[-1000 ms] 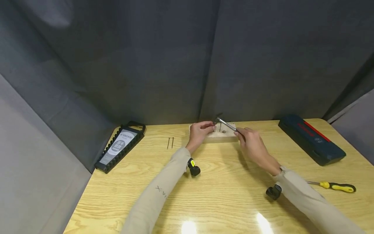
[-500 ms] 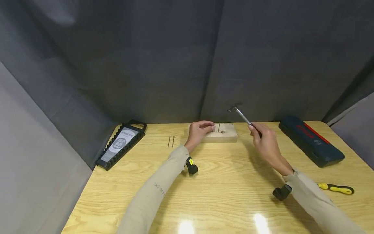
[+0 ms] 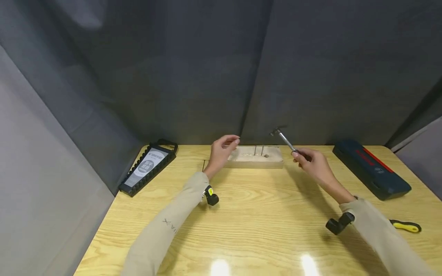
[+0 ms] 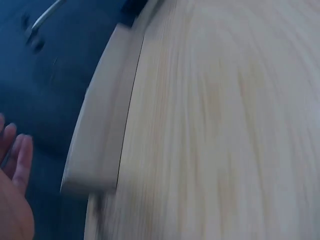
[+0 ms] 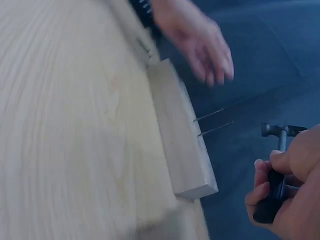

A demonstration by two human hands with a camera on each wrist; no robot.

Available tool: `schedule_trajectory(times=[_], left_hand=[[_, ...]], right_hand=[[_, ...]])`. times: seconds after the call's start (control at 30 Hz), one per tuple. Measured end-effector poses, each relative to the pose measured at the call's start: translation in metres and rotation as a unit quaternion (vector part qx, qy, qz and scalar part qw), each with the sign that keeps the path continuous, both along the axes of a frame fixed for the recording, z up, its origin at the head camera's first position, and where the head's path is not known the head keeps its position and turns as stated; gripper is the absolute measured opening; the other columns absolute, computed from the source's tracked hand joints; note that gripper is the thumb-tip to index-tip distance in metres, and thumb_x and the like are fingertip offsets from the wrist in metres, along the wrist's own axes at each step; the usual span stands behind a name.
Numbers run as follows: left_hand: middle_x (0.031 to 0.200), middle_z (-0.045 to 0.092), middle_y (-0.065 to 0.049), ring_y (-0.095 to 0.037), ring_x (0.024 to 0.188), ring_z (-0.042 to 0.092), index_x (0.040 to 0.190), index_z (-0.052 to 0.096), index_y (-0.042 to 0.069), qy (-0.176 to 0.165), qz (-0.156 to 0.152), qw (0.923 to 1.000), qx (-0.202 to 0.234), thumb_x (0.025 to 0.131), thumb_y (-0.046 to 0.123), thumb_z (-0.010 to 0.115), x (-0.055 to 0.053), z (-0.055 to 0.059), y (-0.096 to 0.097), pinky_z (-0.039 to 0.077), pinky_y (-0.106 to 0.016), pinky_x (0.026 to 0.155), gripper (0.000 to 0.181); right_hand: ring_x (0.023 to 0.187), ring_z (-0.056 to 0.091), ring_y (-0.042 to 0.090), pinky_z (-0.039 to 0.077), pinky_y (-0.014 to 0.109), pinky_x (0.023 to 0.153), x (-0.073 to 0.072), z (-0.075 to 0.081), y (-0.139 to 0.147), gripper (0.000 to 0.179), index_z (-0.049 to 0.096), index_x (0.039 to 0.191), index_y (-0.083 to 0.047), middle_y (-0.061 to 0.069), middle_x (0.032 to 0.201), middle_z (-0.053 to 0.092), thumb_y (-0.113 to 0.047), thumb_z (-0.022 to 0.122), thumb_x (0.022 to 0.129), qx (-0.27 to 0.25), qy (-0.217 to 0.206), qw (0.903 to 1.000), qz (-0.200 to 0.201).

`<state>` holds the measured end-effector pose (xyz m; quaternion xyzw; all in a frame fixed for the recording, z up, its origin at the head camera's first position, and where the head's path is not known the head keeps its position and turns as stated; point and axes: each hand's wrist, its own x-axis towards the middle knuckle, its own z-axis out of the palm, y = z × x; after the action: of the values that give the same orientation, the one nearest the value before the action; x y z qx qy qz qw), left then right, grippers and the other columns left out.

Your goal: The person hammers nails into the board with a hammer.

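My right hand [image 3: 315, 166] grips a claw hammer [image 3: 286, 141] by its dark handle, the metal head raised up and left, clear of the block. A pale wooden block [image 3: 253, 165] lies near the table's far edge. Two nails [image 5: 209, 115] stand upright in its top, side by side, and a dark round spot [image 3: 266, 156] shows near them. Over the block's left end hovers my left hand [image 3: 220, 152], fingers loosely extended with nothing between them. In the left wrist view those fingers [image 4: 22, 160] are apart from the block.
Left of the block a loose nail [image 3: 203, 165] lies partly behind my left wrist. A black wrench rack [image 3: 146, 167] sits at the table's left, a dark case [image 3: 371, 168] at its right. A yellow-and-black screwdriver handle [image 3: 407, 226] shows beyond my right sleeve. Dark curtain hangs behind.
The hammer has lifted away from the nails to the right. My left hand has let go of a nail, which stays upright in the block, and has drawn back left.
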<state>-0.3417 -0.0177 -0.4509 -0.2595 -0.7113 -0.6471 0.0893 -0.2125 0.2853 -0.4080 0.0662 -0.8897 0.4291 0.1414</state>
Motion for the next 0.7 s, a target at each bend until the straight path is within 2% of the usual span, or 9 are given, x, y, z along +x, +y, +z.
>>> schedule_trajectory(times=[0.1, 0.17, 0.2, 0.27, 0.33, 0.4, 0.5, 0.6, 0.7], left_hand=[[0.115, 0.074, -0.019, -0.035, 0.102, 0.071, 0.12, 0.073, 0.0, -0.008, 0.056, 0.9973, -0.047, 0.104, 0.015, 0.067, 0.001, 0.004, -0.037, 0.063, -0.042, 0.087, 0.022], [0.116, 0.073, -0.019, -0.036, 0.103, 0.07, 0.123, 0.071, 0.001, -0.033, 0.091, 0.9877, -0.122, 0.106, 0.017, 0.066, 0.002, 0.007, -0.059, 0.061, -0.046, 0.087, 0.025], [0.117, 0.072, -0.019, -0.036, 0.104, 0.07, 0.126, 0.07, 0.001, -0.05, 0.104, 0.9787, -0.17, 0.106, 0.019, 0.065, 0.003, 0.008, -0.068, 0.06, -0.048, 0.088, 0.028], [0.111, 0.072, -0.014, -0.029, 0.096, 0.069, 0.128, 0.069, 0.001, -0.085, 0.123, 0.9522, -0.267, 0.105, 0.025, 0.066, 0.004, 0.011, -0.084, 0.059, -0.044, 0.084, 0.033], [0.091, 0.071, -0.01, -0.021, 0.075, 0.064, 0.114, 0.071, -0.003, -0.12, 0.122, 0.9243, -0.341, 0.104, 0.027, 0.068, 0.005, 0.013, -0.094, 0.054, -0.036, 0.067, 0.032], [0.069, 0.063, -0.006, -0.015, 0.056, 0.052, 0.091, 0.071, -0.003, -0.158, 0.11, 0.9051, -0.379, 0.102, 0.026, 0.071, 0.007, 0.013, -0.099, 0.043, -0.029, 0.053, 0.032], [0.049, 0.052, -0.002, -0.012, 0.04, 0.045, 0.063, 0.061, 0.003, -0.198, 0.086, 0.8927, -0.395, 0.1, 0.022, 0.073, 0.008, 0.01, -0.103, 0.037, -0.024, 0.046, 0.043], [0.048, 0.056, 0.0, -0.013, 0.042, 0.06, 0.057, 0.059, 0.008, -0.208, 0.086, 0.8913, -0.393, 0.1, 0.016, 0.072, 0.01, 0.007, -0.106, 0.055, -0.023, 0.058, 0.045], [0.049, 0.055, -0.001, -0.016, 0.046, 0.064, 0.055, 0.055, 0.009, -0.217, 0.084, 0.8969, -0.376, 0.098, 0.004, 0.066, 0.009, 0.009, -0.105, 0.064, -0.03, 0.071, 0.045]], right_hand=[[0.073, 0.058, 0.01, 0.051, 0.022, 0.059, -0.001, 0.001, 0.009, 0.035, 0.065, 0.124, 0.007, 0.002, 0.092, 0.068, -0.024, 0.056, 0.11, -0.094, -0.092, 0.9906, 0.039], [0.08, 0.062, 0.009, 0.055, 0.021, 0.066, -0.001, 0.002, 0.017, 0.031, 0.064, 0.126, 0.001, -0.003, 0.095, 0.068, -0.025, 0.057, 0.11, -0.192, -0.158, 0.9658, 0.073], [0.085, 0.064, 0.008, 0.057, 0.021, 0.07, 0.0, 0.002, 0.022, 0.028, 0.065, 0.127, -0.004, -0.005, 0.098, 0.069, -0.025, 0.057, 0.11, -0.234, -0.189, 0.9497, 0.087], [0.092, 0.067, 0.008, 0.059, 0.022, 0.078, -0.001, 0.002, 0.029, 0.021, 0.068, 0.125, -0.015, -0.006, 0.103, 0.07, -0.025, 0.056, 0.11, -0.298, -0.242, 0.9169, 0.108], [0.093, 0.068, 0.008, 0.059, 0.023, 0.078, -0.002, 0.002, 0.034, 0.018, 0.07, 0.12, -0.024, -0.006, 0.105, 0.07, -0.027, 0.055, 0.111, -0.311, -0.269, 0.9038, 0.119], [0.09, 0.066, 0.009, 0.059, 0.024, 0.075, -0.002, 0.0, 0.035, 0.021, 0.069, 0.124, -0.024, -0.007, 0.107, 0.069, -0.03, 0.054, 0.111, -0.29, -0.274, 0.9092, 0.119], [0.082, 0.061, 0.009, 0.055, 0.024, 0.068, -0.004, -0.004, 0.029, 0.036, 0.062, 0.137, -0.009, -0.008, 0.103, 0.068, -0.032, 0.053, 0.111, -0.223, -0.247, 0.9375, 0.102], [0.075, 0.057, 0.009, 0.052, 0.024, 0.063, -0.005, -0.008, 0.017, 0.046, 0.057, 0.14, 0.006, -0.01, 0.095, 0.068, -0.03, 0.053, 0.112, -0.144, -0.209, 0.9644, 0.073], [0.071, 0.056, 0.008, 0.048, 0.025, 0.058, -0.003, -0.005, 0.009, 0.045, 0.06, 0.137, 0.01, -0.01, 0.09, 0.068, -0.026, 0.053, 0.112, -0.084, -0.177, 0.9794, 0.049]])
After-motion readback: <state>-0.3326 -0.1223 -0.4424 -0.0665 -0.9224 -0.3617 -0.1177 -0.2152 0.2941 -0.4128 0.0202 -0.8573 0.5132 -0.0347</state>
